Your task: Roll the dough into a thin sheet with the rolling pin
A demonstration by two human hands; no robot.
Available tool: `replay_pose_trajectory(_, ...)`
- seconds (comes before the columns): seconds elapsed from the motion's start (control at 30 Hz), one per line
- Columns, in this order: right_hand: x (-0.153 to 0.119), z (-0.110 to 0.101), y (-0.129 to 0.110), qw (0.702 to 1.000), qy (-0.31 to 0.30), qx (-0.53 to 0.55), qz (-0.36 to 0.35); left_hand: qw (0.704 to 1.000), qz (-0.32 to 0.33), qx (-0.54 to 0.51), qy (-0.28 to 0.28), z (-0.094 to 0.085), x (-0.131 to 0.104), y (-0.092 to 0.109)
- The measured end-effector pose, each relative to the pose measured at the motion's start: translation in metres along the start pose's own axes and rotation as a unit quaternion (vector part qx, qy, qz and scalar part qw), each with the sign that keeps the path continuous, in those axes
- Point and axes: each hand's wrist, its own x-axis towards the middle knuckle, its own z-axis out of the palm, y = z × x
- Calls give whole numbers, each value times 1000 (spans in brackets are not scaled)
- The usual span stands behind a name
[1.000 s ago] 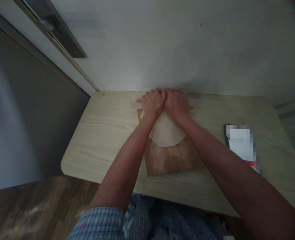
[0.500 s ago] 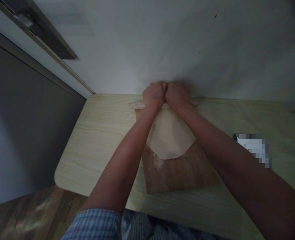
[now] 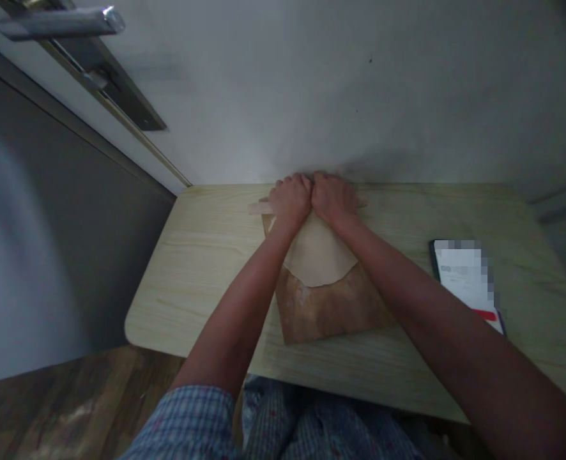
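Observation:
A pale rolling pin (image 3: 260, 208) lies crosswise near the far end of a brown wooden board (image 3: 331, 310). My left hand (image 3: 291, 199) is closed over the pin left of its middle, with the knuckles up. Right beside it, my right hand (image 3: 333, 199) also grips the pin, and the two thumb sides touch or nearly touch. Only the pin's two ends show past the hands. Under and in front of the pin, a thin, flat sheet of dough (image 3: 321, 255) spreads over the board with a rounded near edge. My forearms cover parts of the board.
The board rests on a light wooden table (image 3: 182, 275) that stands against a white door (image 3: 273, 96). A metal door handle (image 3: 62, 24) juts out at upper left. Partly behind my right forearm lies a phone (image 3: 460, 271) with its screen lit.
My hands and the pin have come slightly back towards me over the board, and my fingers look less tightly balled. The view has shifted, showing more of the handle and phone.

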Motion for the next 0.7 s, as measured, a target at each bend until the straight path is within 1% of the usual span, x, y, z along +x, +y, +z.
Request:
replay_pose_trajectory(0.1, -16, 2, 1, 999, 29, -3, -16, 1000, 7, -3, 14, 1, -16, -2)
replay_pose_trajectory(0.2, -32, 5, 2, 997, 61, -4, -38, 999, 29, -9, 27, 1, -32, -3)
replay_pose_trajectory(0.33, -50, 7, 3, 994, 95, -6, -56, 998, 42, 3, 35, -4, -50, -4)
replay_pose_trajectory(0.47, -65, 6, 2, 993, 97, -9, -59, 998, 49, 7, 26, -8, -66, -4)
replay_pose_trajectory(0.7, -89, 8, 2, 993, 88, -5, -80, 997, 67, 12, 46, -3, -89, -9)
